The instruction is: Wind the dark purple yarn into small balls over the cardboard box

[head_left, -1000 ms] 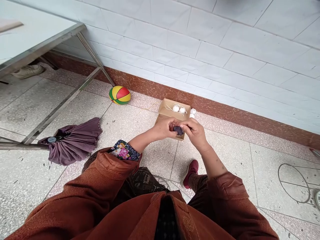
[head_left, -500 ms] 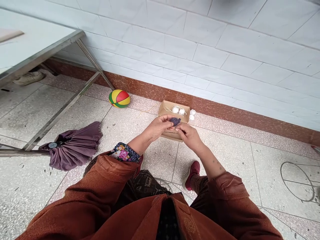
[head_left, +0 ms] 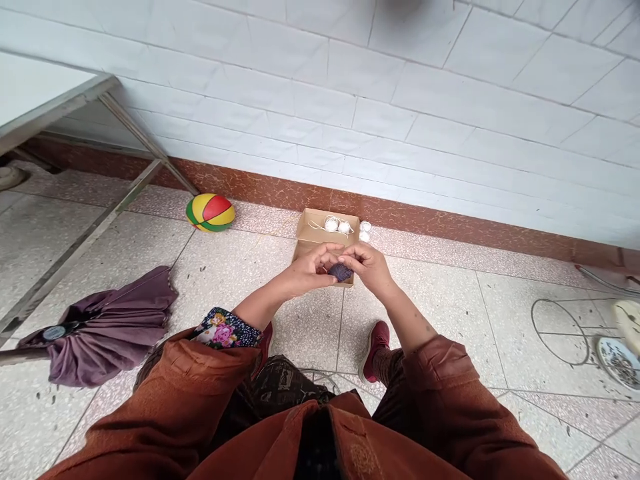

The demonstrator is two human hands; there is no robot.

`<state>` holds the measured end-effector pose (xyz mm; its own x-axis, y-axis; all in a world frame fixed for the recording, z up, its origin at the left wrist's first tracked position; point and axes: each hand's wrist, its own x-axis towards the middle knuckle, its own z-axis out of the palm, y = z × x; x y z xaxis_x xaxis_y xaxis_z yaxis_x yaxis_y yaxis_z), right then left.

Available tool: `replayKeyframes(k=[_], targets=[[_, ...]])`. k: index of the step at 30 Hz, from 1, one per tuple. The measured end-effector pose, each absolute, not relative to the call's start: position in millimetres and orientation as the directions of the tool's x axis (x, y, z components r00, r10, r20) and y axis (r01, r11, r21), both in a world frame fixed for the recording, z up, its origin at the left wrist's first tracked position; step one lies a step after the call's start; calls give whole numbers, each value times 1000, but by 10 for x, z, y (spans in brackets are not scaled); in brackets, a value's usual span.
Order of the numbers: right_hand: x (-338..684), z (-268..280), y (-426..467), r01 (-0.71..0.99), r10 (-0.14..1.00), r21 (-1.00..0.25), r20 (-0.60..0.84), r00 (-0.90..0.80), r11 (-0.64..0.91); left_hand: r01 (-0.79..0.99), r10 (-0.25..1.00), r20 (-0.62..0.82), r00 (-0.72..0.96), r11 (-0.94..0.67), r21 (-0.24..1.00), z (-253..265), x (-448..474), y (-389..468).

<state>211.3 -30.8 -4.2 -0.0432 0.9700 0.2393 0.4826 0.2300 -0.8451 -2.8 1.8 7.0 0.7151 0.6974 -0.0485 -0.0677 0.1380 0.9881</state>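
Both hands are pinched together around a little dark purple ball of yarn [head_left: 341, 271], which sits right between them, held up in the air above the near edge of the cardboard box [head_left: 311, 232]. The left hand [head_left: 313, 268] curls its fingers round the ball from the 9 o'clock side, thumb on top, so it's clearly gripping it. The right hand [head_left: 371, 265] comes in from 3 o'clock with its fingertips closed on the ball's edge or maybe on a loose strand, too small to tell which. My guess on handling: this thing is super light and squishy, not fragile at all, not slippery either, but it'd unravel or lose shape if you only grab a strand. So I'd cup the whole ball with one hand and let the other do the fine stuff at the surface. Going outward: the box lies on the floor just past the hands at 12 o'clock, against the base of the wall, with two small white balls [head_left: 337, 225] inside at the far end and another white one [head_left: 365, 231] just outside it toward 1 o'clock. A striped toy ball [head_left: 210, 212] sits at about 10 o'clock, a folded purple umbrella [head_left: 105, 327] lies at 8 o'clock, and a red shoe [head_left: 374, 341] is down at 5 o'clock below the hands.
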Motion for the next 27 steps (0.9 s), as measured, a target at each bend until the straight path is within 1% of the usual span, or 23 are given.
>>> replayKeyframes(k=[2, 6, 10, 13, 16, 20, 23, 27], targets=[[2097, -70, -291, 475, 978, -860, 208, -5, 185, -118, 694, -64, 717, 211, 970, 99, -32, 20], [2079, -93, -311, 515, 982, -844, 186, 18, 150, -170, 741, -158, 653, 346, 923, 138, 11, 26], [2070, -89, -377, 559, 984, -814, 179, -17, 158, -206, 779, -204, 592, 391, 897, 126, 77, 41], [2056, -58, -423, 566, 984, -807, 163, -64, 171, -171, 831, -220, 511, 349, 921, 76, 108, 71], [2051, 15, -458, 516, 982, -838, 126, -139, 180, -75, 895, -180, 408, 230, 970, 12, 128, 106], [2098, 130, -500, 447, 968, -866, 143, -208, 224, 53, 901, -115, 419, 102, 993, -45, 161, 125], [2151, 158, -540, 497, 938, -806, 199, -285, 322, 97, 899, -113, 424, 80, 992, -69, 183, 128], [2161, 124, -591, 578, 884, -682, 245, -398, 449, 96, 901, -160, 404, 132, 987, -90, 189, 139]])
